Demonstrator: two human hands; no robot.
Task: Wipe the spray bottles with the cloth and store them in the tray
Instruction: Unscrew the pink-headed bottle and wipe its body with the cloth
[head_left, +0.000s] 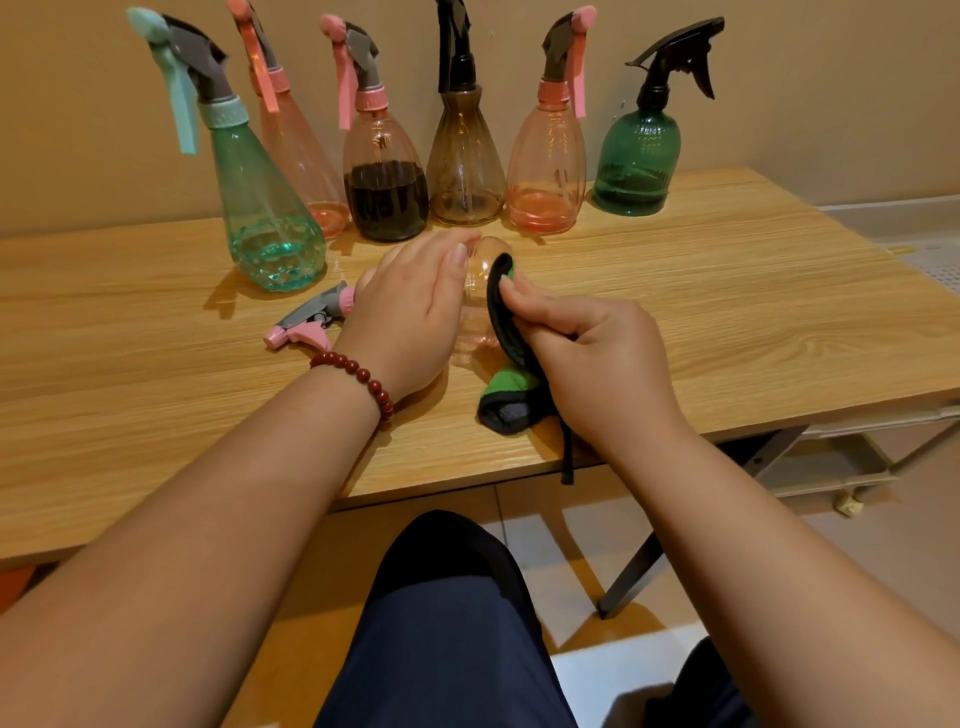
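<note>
Seven spray bottles (387, 176) total: six standing in a row, plus one lying bottle (475, 291) in front. Four pink, one teal bottle (270, 208), one brown bottle (465, 166), one dark green bottle (636, 161). One cloth (511, 400), one table (727, 291).

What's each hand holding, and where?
Left hand grips the lying pink bottle by its body, near the neck; right hand pinches the green cloth at its fold.

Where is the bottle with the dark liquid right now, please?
In the head view, the dark-liquid bottle stands in the back row by the wall, left of centre, between a pale pink bottle and the brown bottle.
</note>
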